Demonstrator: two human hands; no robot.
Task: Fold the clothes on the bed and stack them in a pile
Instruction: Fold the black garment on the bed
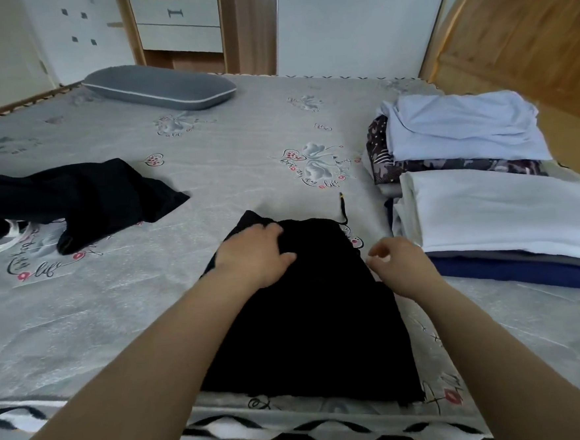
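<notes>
Matt black cloth garment on a faintly shiny printed bedsheet; glossy wooden door.

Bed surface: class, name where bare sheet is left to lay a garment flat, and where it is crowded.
The widest free patch on the bed lies between the grey pillow, the unfolded black garment and the folded piles. Another is near-left, below that garment. Crowded: the right edge with the piles, and the near centre, where the left hand presses the black clothing.
</notes>
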